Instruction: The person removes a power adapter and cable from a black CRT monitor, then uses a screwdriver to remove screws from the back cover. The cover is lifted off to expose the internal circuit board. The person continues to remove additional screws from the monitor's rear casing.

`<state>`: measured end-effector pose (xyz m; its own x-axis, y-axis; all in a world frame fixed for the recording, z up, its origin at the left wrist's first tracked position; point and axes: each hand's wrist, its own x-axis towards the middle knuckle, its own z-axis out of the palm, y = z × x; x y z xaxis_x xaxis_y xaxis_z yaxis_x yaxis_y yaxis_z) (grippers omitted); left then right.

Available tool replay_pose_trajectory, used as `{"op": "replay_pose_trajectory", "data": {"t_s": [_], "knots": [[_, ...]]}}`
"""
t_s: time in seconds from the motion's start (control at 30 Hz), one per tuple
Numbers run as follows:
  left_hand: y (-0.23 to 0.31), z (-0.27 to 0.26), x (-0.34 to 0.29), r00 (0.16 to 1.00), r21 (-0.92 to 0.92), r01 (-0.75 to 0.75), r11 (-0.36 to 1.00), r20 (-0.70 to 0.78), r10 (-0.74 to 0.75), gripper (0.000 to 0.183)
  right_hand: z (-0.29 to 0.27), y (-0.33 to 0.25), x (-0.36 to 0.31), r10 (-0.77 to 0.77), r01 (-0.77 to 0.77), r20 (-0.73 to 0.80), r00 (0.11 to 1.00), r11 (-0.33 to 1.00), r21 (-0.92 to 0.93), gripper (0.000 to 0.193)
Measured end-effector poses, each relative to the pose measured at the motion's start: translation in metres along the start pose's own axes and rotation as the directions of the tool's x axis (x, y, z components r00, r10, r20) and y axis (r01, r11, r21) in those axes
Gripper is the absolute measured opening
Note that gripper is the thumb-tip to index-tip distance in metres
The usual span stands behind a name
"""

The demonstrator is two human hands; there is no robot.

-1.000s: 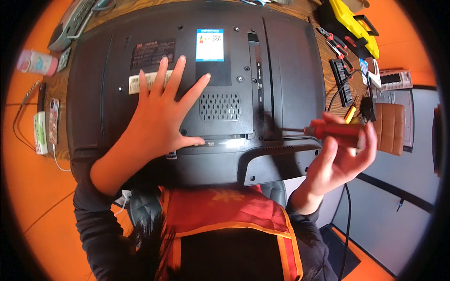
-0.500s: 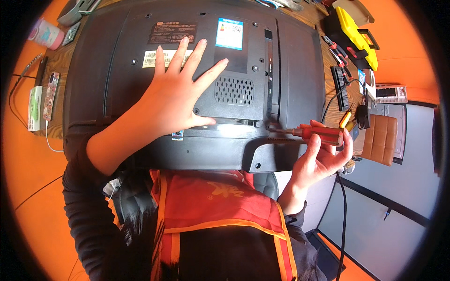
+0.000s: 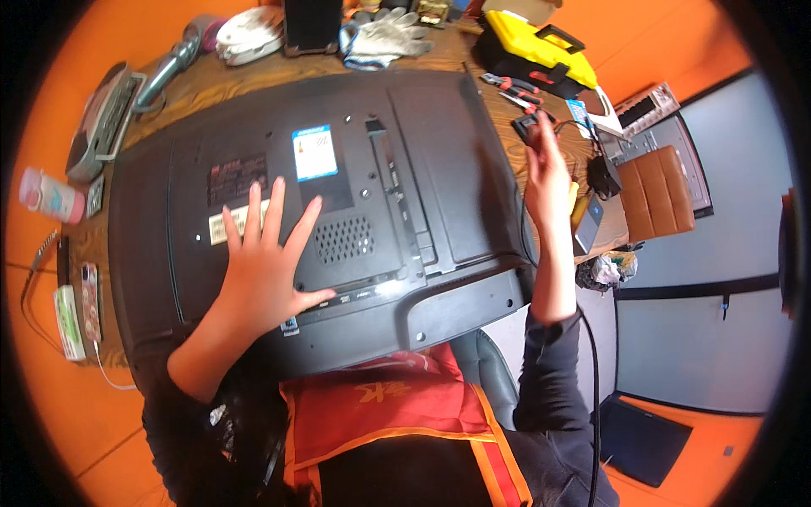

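A large black television [image 3: 473, 169] lies face down on the wooden table, its back panel up. On that panel my left hand [image 3: 258, 279] rests flat with its fingers spread, near a pale label [image 3: 221, 230] and the vent grille [image 3: 345, 240]. My right hand [image 3: 547, 182] reaches past the television's right edge. Its fingers stretch out, seen from the side, over a dark case [image 3: 522, 128]. I see no screwdriver in it, though its far side is hidden.
Red-handled pliers [image 3: 515, 84] lie near a yellow and black toolbox [image 3: 541, 46]. Work gloves [image 3: 384, 38] sit at the back. A phone [image 3: 90, 296] and a pink cup [image 3: 52, 196] stand left. A black cable [image 3: 596, 372] hangs at my right.
My right hand has left the television's lower right side, where it held a red-handled screwdriver, and moved out to the tools. My left hand stays on the panel. The view has shifted.
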<state>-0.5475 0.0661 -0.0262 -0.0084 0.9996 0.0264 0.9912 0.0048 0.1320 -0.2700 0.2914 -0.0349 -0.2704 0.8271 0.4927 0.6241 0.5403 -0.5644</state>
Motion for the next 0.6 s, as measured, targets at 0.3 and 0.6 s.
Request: {"op": "replay_pose_trajectory", "data": {"t_s": [0.3,0.6], "knots": [[0.002,-0.006,0.0,0.999,0.005,0.016,1.0,0.045,-0.016,0.102,0.033,0.112,0.044,0.236,-0.172,0.217,0.947,0.945,-0.277,0.055],[0.004,-0.01,0.003,0.993,-0.048,0.042,0.998,0.114,-0.036,0.101,0.074,0.122,0.09,0.114,-0.018,0.298,0.948,0.952,-0.306,0.035]]}}
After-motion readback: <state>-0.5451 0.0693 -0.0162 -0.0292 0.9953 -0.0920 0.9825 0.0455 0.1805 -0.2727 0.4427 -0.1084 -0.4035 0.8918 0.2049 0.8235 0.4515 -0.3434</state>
